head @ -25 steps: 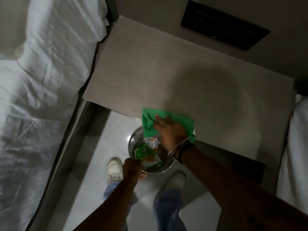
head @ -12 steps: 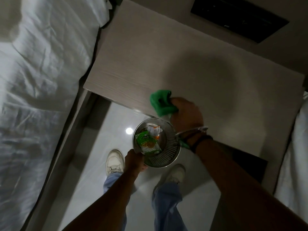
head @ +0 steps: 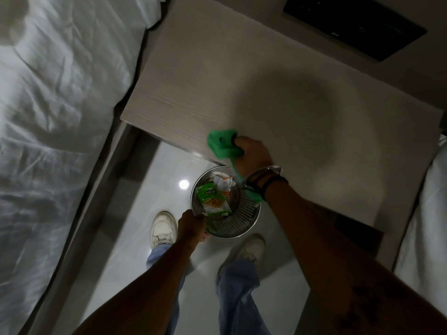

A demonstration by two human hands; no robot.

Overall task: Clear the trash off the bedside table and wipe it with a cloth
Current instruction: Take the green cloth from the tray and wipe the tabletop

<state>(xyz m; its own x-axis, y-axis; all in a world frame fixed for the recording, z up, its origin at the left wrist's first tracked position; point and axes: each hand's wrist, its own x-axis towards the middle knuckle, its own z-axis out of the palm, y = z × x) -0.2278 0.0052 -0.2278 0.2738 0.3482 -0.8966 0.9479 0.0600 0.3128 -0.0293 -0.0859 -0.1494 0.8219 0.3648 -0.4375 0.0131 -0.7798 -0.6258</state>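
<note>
My right hand grips a bunched green cloth at the front edge of the pale wood bedside table. A tail of the cloth hangs down past my wrist. My left hand holds the rim of a small metal mesh bin just below the table edge, above the floor. Inside the bin lie crumpled wrappers, green, orange and white. The table top shows only my shadow.
A bed with rumpled white sheets runs along the left, its frame close to the table. Another white bed edge sits at the right. A dark panel is set in the wall behind. My white shoes stand on glossy floor.
The cloth went from spread flat under my right hand to bunched in my grip. The bin has risen slightly and tilted, staying under the table edge.
</note>
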